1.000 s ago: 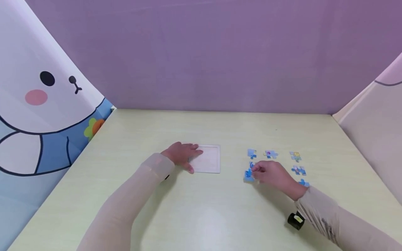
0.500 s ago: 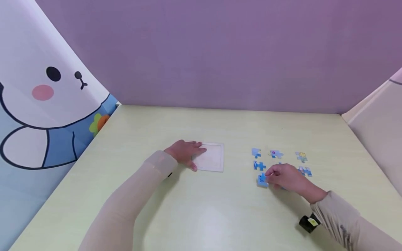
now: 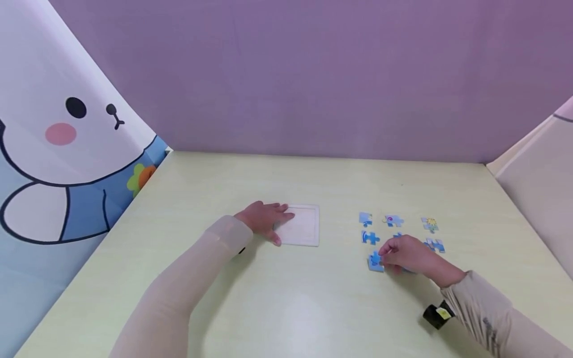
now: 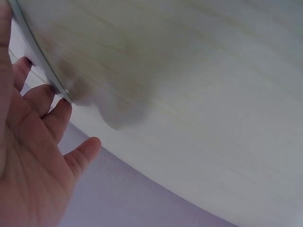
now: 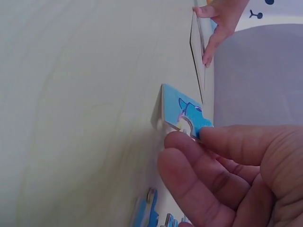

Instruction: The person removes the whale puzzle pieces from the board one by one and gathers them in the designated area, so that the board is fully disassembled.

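With thumb and finger, my right hand (image 3: 409,256) pinches a blue puzzle piece (image 3: 375,262) by its right side. In the right wrist view the puzzle piece (image 5: 176,109) shows a blue animal-like drawing and stands tilted, its near edge raised over the table. My left hand (image 3: 263,220) rests with spread fingers on the left side of a shallow white puzzle tray (image 3: 306,227). The left wrist view shows the fingers (image 4: 57,120) at the tray's edge. The tray's visible inside is plain white.
Several loose puzzle pieces lie around the right hand, among them a blue one (image 3: 370,237), one with a pink swirl (image 3: 394,220) and one with a yellow sun (image 3: 430,223). The hand partly covers some. A purple backdrop (image 3: 313,79) rises behind the table.
My right hand has shifted right and slightly nearer with the puzzle piece, uncovering another blue piece on the left. The left hand stays on the tray. The head view has turned slightly.
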The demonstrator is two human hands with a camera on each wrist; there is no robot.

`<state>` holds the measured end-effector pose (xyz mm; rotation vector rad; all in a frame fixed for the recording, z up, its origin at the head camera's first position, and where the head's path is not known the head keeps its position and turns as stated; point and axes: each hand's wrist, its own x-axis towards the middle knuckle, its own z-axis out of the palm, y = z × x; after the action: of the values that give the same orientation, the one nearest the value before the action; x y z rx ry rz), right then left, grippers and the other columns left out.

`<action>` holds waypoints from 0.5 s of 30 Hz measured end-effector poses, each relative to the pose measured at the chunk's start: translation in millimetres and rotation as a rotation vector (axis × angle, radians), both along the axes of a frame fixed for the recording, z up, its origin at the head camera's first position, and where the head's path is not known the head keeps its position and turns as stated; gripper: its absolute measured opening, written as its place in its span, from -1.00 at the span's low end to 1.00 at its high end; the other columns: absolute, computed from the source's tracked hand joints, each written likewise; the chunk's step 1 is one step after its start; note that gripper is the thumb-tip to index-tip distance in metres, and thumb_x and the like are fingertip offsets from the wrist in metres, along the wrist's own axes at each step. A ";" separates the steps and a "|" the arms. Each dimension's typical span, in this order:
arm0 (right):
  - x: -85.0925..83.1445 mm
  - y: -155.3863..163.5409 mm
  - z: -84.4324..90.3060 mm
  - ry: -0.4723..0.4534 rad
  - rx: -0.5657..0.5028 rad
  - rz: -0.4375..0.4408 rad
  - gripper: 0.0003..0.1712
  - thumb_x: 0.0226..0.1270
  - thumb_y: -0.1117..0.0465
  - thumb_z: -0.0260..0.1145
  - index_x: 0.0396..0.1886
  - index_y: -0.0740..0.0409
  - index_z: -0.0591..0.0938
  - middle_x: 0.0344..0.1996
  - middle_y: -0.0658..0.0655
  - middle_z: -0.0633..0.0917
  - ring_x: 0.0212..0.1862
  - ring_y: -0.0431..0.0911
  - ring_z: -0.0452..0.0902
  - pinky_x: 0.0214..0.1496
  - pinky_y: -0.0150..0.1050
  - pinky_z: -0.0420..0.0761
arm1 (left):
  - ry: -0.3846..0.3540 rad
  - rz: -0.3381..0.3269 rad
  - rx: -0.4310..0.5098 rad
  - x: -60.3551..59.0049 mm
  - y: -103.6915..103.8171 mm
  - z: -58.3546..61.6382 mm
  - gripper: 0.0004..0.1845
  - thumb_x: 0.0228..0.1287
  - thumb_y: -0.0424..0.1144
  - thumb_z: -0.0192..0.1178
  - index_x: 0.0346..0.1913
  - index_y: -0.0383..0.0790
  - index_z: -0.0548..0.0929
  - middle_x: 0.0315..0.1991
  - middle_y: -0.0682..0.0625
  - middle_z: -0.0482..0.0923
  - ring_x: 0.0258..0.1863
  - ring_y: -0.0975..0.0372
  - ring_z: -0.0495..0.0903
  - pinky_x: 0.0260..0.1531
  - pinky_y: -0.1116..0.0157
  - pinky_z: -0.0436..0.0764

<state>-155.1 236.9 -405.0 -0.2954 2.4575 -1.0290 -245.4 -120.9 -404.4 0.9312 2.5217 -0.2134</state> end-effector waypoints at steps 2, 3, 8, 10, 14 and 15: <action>-1.1 0.6 -1.5 -0.005 -0.002 0.001 -0.91 0.26 0.36 0.24 -0.34 0.32 0.64 -0.54 0.01 0.65 -0.54 -0.11 0.53 -0.39 -0.17 0.53 | -0.006 0.006 -0.007 0.0 0.5 -0.5 -0.07 0.16 0.24 0.23 0.51 -0.01 0.10 0.51 -0.07 -0.04 0.48 0.06 -0.03 0.30 -0.12 0.12; -1.8 0.9 -2.2 -0.007 -0.004 0.001 -0.91 0.26 0.36 0.24 -0.34 0.32 0.64 -0.54 0.01 0.65 -0.54 -0.11 0.53 -0.38 -0.17 0.54 | -0.008 0.009 -0.006 0.1 0.8 -0.7 -0.07 0.16 0.23 0.23 0.51 -0.01 0.10 0.51 -0.07 -0.04 0.48 0.07 -0.03 0.31 -0.12 0.12; -5.1 2.9 -4.9 -0.020 -0.002 0.004 -0.90 0.28 0.34 0.24 -0.32 0.32 0.64 -0.57 0.01 0.63 -0.56 -0.12 0.50 -0.38 -0.19 0.50 | -0.008 0.002 0.001 0.6 1.2 -0.9 -0.08 0.18 0.22 0.23 0.51 -0.02 0.09 0.51 -0.08 -0.05 0.48 0.06 -0.03 0.30 -0.11 0.14; -6.0 3.3 -5.4 -0.024 0.009 0.002 -0.90 0.28 0.34 0.24 -0.32 0.31 0.65 -0.58 0.01 0.62 -0.57 -0.12 0.48 -0.39 -0.19 0.49 | -0.007 -0.005 0.003 0.7 1.6 0.0 -0.08 0.18 0.22 0.22 0.51 -0.04 0.10 0.51 -0.10 -0.05 0.48 0.05 -0.03 0.29 -0.12 0.16; -7.8 2.3 -5.5 -0.023 0.028 0.011 -0.91 0.29 0.33 0.24 -0.36 0.27 0.64 -0.64 0.00 0.55 -0.61 -0.14 0.42 -0.46 -0.23 0.46 | -0.011 0.003 -0.008 0.5 2.0 0.9 -0.08 0.18 0.23 0.22 0.51 -0.02 0.09 0.51 -0.09 -0.05 0.48 0.06 -0.04 0.29 -0.12 0.15; -8.3 1.5 -5.9 -0.021 0.036 0.012 -0.91 0.29 0.32 0.24 -0.37 0.25 0.63 -0.66 -0.01 0.52 -0.62 -0.15 0.40 -0.48 -0.23 0.44 | -0.012 0.005 -0.012 0.7 2.0 0.9 -0.07 0.17 0.23 0.22 0.51 -0.02 0.09 0.51 -0.09 -0.05 0.48 0.06 -0.04 0.29 -0.12 0.16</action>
<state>-163.4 238.4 -410.8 -0.2857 2.4497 -0.9763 -244.7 -118.9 -403.5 0.9188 2.5094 -0.2201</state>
